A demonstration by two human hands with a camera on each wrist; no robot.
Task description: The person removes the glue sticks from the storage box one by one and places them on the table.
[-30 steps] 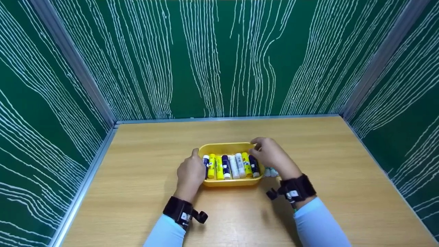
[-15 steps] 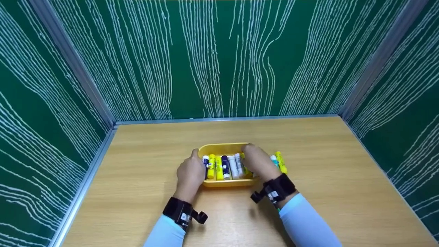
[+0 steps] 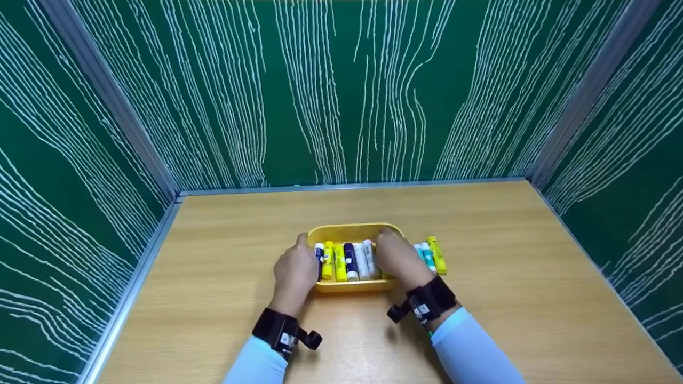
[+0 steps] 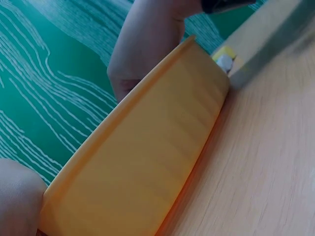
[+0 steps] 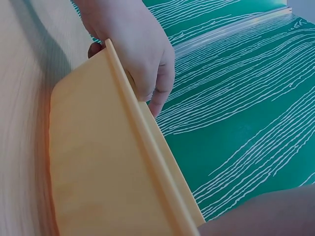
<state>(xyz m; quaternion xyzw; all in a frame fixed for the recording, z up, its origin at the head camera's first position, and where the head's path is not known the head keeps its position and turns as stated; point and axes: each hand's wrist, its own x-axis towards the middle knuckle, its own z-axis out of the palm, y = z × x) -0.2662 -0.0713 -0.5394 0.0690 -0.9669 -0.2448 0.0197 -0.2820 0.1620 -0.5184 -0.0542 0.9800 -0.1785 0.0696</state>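
A yellow plastic tray stands on the table with a row of glue sticks in it, yellow, white and dark purple. My left hand grips the tray's left end; in the right wrist view its thumb lies outside the wall and its fingers inside. My right hand reaches down into the right end of the tray, over the glue sticks there. Its fingertips are hidden, and the left wrist view shows only its back above the rim, so I cannot tell whether it holds a glue stick.
Just right of the tray, teal-and-white glue sticks and a yellow glue stick lie on the wooden table. Green walls with white lines close in the back and both sides.
My right hand has moved left from the tray's right rim into the tray, covering the rightmost glue sticks and uncovering those lying outside. My left hand has stayed on the tray's left end.
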